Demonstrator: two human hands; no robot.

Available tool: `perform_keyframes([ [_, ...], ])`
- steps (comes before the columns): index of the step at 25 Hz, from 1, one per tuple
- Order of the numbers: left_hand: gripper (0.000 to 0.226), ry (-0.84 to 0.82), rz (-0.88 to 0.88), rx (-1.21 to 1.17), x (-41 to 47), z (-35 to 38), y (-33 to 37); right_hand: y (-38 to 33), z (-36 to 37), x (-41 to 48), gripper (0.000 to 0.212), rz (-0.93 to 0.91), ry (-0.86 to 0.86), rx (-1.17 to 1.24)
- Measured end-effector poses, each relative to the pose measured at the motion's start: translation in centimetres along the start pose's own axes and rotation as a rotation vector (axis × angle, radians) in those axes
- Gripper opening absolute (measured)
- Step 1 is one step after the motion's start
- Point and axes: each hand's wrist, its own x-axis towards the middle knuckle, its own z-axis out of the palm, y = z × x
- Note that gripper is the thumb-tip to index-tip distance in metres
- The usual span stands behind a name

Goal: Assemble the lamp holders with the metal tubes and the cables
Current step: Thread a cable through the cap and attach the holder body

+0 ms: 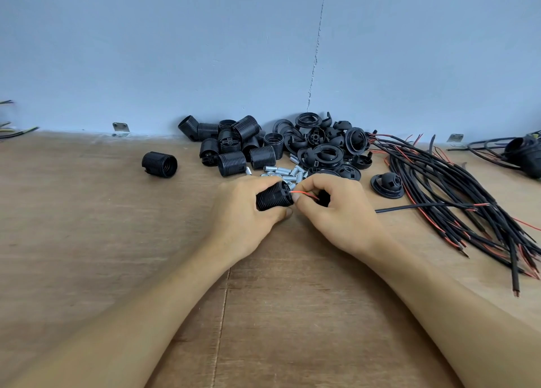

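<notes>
A wooden table (87, 255) bears lamp holders (232, 159), metal tubes (283, 170) and cables (456, 188).

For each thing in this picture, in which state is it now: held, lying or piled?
left hand: grips a lamp holder
right hand: pinches a red wire at that holder's end
lone holder: lies on its side, apart from the pile
metal tubes: loose heap on the table
cable bundle: lies fanned out
single cap: rests dome up

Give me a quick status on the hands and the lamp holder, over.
Left hand grips ribbed lamp holder. Right hand pinches red wire at its end. Metal tubes just behind, nothing blocking.
</notes>
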Motion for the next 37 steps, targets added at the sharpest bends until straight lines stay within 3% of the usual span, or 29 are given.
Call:
perform_keyframes([
  [6, 0.036, 0.012, 0.002, -0.006, -0.12, -0.03, 0.16, -0.20, -0.50, -0.06, 0.013, 0.012, -0.010, -0.013],
  [18, 0.021, -0.031, 0.039, 0.032, -0.14, -0.03, 0.08, -0.33, -0.14, -0.01, 0.017, 0.042, -0.032, 0.005],
  [37, 0.019, -0.006, 0.008, 0.058, -0.45, 0.04, 0.86, -0.18, -0.30, -0.23, 0.013, -0.040, -0.030, -0.058],
])
